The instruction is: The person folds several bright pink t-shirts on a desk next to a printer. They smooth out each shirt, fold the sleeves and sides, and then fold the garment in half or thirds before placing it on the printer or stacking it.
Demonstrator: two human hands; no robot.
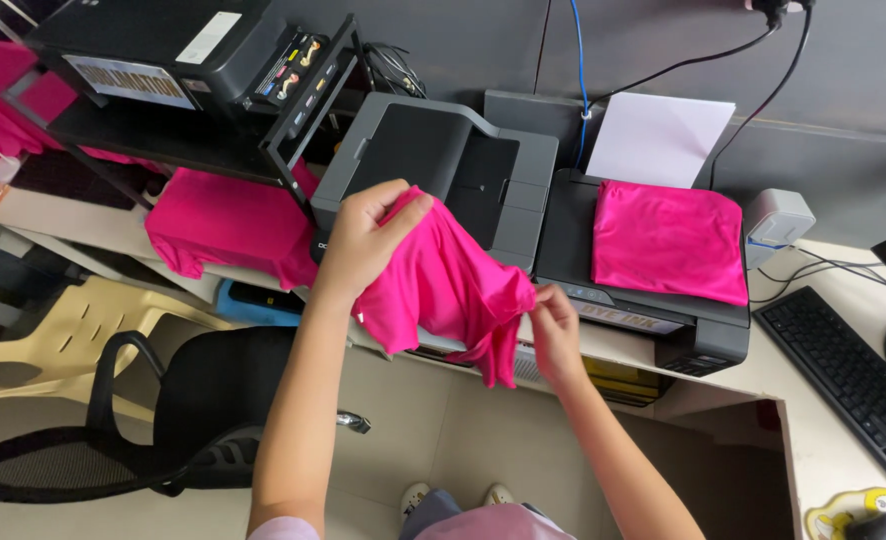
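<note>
Two bare hands hold a crumpled bright-pink fabric garment (443, 285) above the grey printer (433, 165), the left hand (363, 240) clutching its top and the right hand (553, 325) pinching a lower edge, seemingly mid-straightening, which calls for spreading it flat.

Pink cloth (443, 285): thin knit fabric, slight sheen, soft folds. Folded pink cloth (669, 240): same fabric, smoother, faintly glossy. Grey printer (483, 175): matt plastic. Black printer (653, 320): plastic, semi-gloss lid. Sheet (658, 135): white matt paper. Chair (203, 400): black mesh cloth. Surface (813, 420): smooth pale laminate.
</note>
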